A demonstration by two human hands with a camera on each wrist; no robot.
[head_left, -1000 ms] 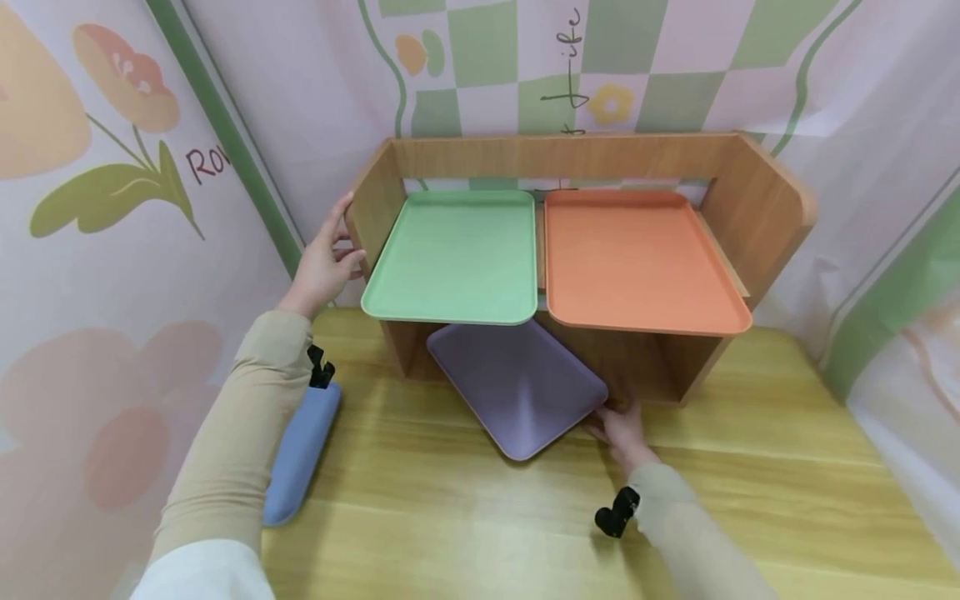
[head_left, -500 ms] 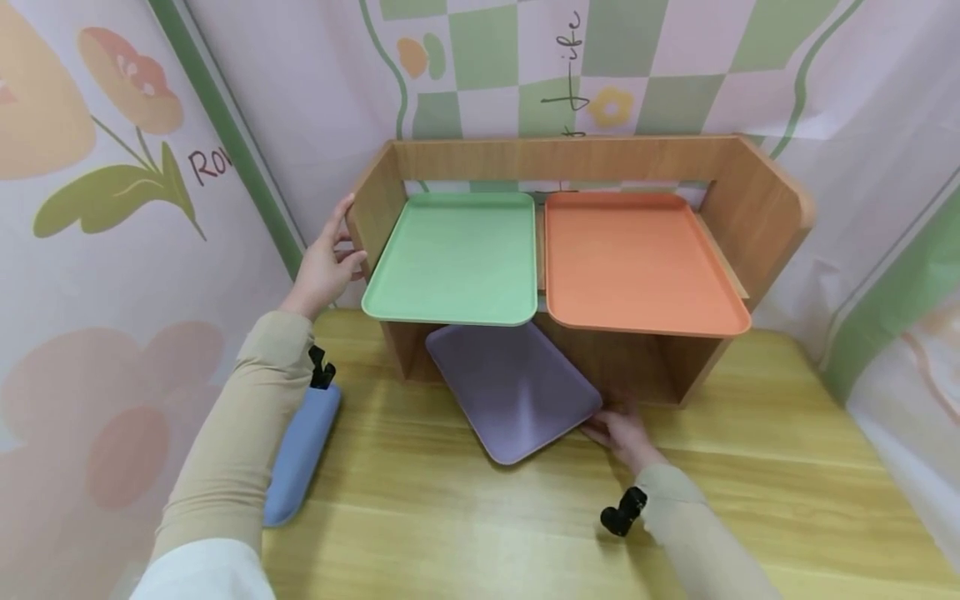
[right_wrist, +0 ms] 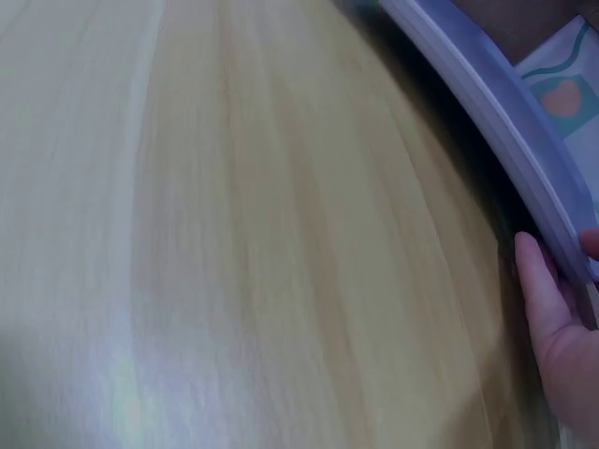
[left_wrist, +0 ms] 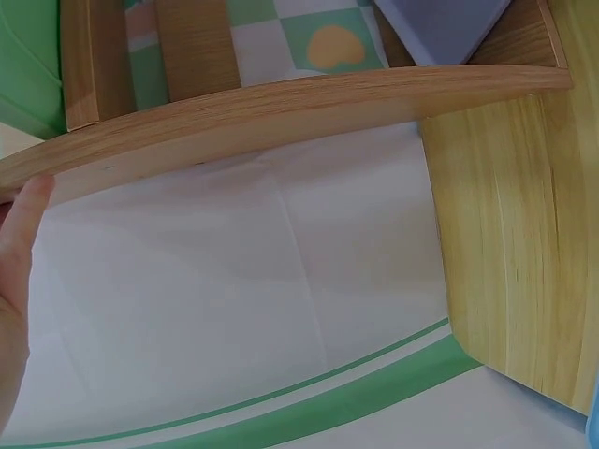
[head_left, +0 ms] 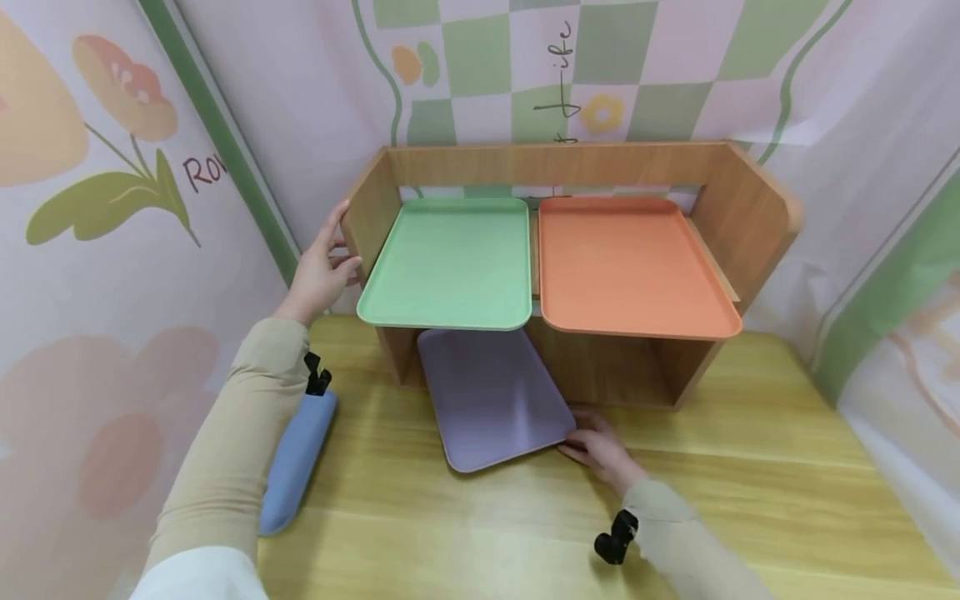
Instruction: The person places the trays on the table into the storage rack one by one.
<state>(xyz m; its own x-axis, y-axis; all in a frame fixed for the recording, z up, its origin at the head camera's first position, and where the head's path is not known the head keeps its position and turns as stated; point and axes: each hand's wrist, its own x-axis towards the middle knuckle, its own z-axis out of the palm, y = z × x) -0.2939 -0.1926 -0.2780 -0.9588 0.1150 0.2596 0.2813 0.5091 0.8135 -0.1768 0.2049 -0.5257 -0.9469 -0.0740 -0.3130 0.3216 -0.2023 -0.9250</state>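
Observation:
My right hand point(head_left: 602, 451) grips the right front corner of a purple tray point(head_left: 495, 400). That tray lies slanted, its back part under the upper level of a wooden shelf point(head_left: 558, 164) and its front sticking out over the table. In the right wrist view, fingers point(right_wrist: 540, 295) reach below the purple rim point(right_wrist: 496, 122), which sits above the tabletop. My left hand point(head_left: 315, 279) rests against the outside of the shelf's left panel, one fingertip point(left_wrist: 37, 187) touching the wood in the left wrist view. A green tray point(head_left: 450, 267) and an orange tray point(head_left: 633, 271) lie side by side on the upper level.
A blue elongated case point(head_left: 298, 467) lies on the wooden table point(head_left: 450, 533), partly behind the left forearm. Patterned curtains point(head_left: 540, 50) hang behind the shelf and at both sides. The shelf's lower right compartment point(head_left: 611, 367) opens beside the purple tray.
The purple tray has turned and its front has swung left, nearer to straight with the shelf. My right hand has moved left and slightly toward me with it. The left hand keeps its place.

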